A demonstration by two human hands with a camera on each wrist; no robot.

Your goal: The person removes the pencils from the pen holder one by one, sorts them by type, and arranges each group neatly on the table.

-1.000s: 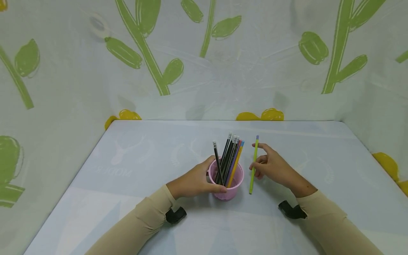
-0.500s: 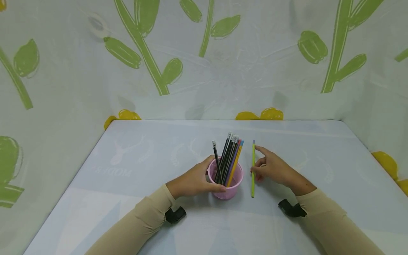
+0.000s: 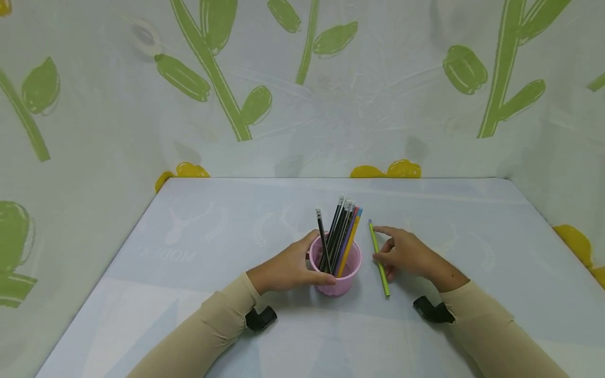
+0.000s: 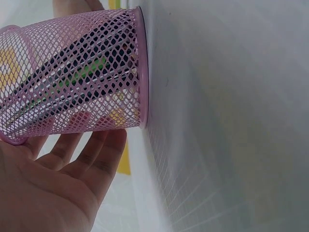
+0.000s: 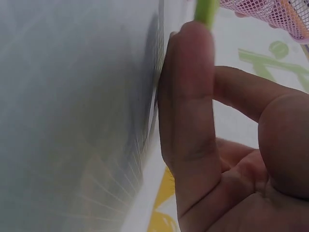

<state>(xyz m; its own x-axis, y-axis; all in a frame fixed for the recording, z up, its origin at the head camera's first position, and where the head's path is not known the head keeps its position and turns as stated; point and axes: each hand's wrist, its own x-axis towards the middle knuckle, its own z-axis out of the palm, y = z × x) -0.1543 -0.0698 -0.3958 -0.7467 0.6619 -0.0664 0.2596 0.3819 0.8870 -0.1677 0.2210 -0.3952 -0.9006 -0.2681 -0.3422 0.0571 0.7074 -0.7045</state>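
Observation:
A pink mesh pencil cup [image 3: 337, 290] stands upright on the table, with my left hand [image 3: 285, 266] holding it around its side. Fingers of that hand curve behind the mesh wall [image 4: 72, 77] in the left wrist view. Several black pencils [image 3: 334, 236], a purple one and a yellow pencil [image 3: 350, 242] lean inside, eraser ends up. Right of the cup, my right hand [image 3: 410, 254] pinches a lime-green pencil [image 3: 384, 281] between thumb and fingers, the index finger stretched toward its purple far end. In the right wrist view a fingertip covers most of the green pencil [image 5: 206, 10].
The white table [image 3: 227, 210] carries faint printed patterns and ends at a far edge against a pale wall covering [image 3: 378, 126] with green plant prints. Black wrist straps [image 3: 261, 318] show under both beige sleeves [image 3: 203, 325].
The green pencil has come down closer to the table, and its far end has swung left while its near end moved right. My left hand and the cup have stayed put.

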